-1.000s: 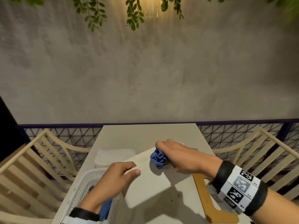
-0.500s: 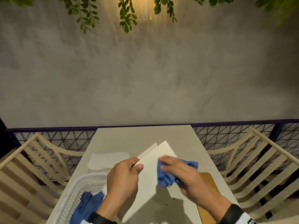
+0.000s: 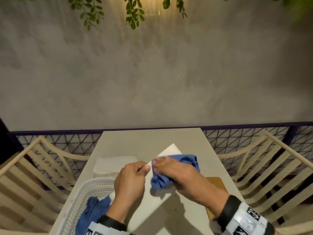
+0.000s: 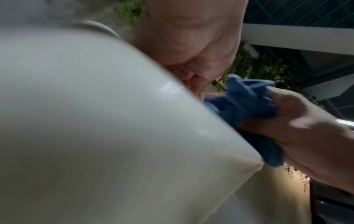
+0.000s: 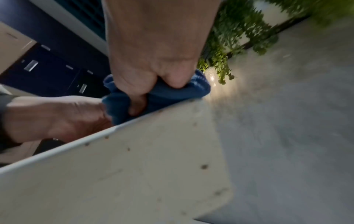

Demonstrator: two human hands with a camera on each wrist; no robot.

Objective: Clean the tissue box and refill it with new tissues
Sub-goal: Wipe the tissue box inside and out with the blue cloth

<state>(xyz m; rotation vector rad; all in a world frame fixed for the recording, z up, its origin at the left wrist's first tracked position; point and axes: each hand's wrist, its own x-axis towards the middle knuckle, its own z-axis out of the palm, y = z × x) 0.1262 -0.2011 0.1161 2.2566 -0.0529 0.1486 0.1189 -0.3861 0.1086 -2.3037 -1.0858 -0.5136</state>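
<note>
The white tissue box (image 3: 152,202) is tilted up off the table, one corner pointing away from me. My left hand (image 3: 130,180) grips its left edge, thumb on the upper face. My right hand (image 3: 176,173) clutches a crumpled blue cloth (image 3: 162,180) and presses it on the box's upper face beside the left thumb. In the right wrist view the fingers curl into the blue cloth (image 5: 161,94) on the box (image 5: 134,166), whose side shows brown specks. In the left wrist view the box (image 4: 95,121) fills the frame, the cloth (image 4: 247,109) beyond it. A white pack of tissues (image 3: 115,165) lies at the left.
A white plastic basket (image 3: 81,197) at the near left holds another blue cloth (image 3: 94,209). A wooden board (image 3: 216,185) lies on the table (image 3: 152,139) under my right forearm. Slatted chairs (image 3: 271,167) flank the table; a railing and grey wall stand behind.
The box has been turned and tilted steeper. My right hand with the cloth has slid from the box's far end toward me and left, now beside my left thumb.
</note>
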